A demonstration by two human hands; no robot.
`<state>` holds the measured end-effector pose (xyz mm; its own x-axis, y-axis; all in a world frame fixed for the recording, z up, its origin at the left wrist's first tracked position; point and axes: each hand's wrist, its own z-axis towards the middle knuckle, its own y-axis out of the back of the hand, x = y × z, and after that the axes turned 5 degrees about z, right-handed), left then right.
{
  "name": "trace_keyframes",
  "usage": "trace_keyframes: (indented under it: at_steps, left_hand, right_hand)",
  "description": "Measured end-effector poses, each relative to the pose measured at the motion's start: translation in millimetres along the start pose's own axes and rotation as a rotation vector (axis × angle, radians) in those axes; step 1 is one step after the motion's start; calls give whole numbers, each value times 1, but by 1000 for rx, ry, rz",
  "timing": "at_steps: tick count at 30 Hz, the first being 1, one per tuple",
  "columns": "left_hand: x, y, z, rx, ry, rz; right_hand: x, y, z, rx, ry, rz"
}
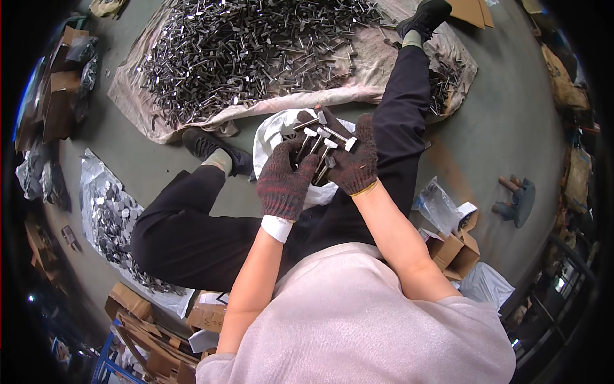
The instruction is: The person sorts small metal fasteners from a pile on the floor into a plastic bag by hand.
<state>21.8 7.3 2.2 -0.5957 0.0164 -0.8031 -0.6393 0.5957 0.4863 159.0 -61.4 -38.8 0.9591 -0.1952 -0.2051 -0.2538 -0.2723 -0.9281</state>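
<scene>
T-shaped bolts are grasped by the curled left hand and right hand above a white bag; probably stiff, slippery and hefty together, they are best gripped around their shanks

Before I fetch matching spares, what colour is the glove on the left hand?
Dark grey-brown with reddish bands; the left glove shows best in the head view.
</scene>
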Motion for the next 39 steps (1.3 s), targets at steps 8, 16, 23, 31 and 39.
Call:
trace_keyframes:
  at_steps: [8, 16, 23, 31, 39]
  left_hand:
    - [1, 1, 1, -3, -101, 210]
    - [6, -1, 1, 13, -79, 185]
    - [8, 3, 14, 215, -55, 532]
    - [17, 20, 7, 174, -16, 448]
    - [12, 45, 1, -6, -102, 96]
  right_hand:
    - [-3, -1, -3, -128, 21, -60]
    - [2, 3, -10, -159, -21, -112]
    - [-3, 1, -18, -324, -33, -77]
    - [2, 30, -5, -452, -11, -267]
    - [15, 6, -2, -653, -4, -1013]
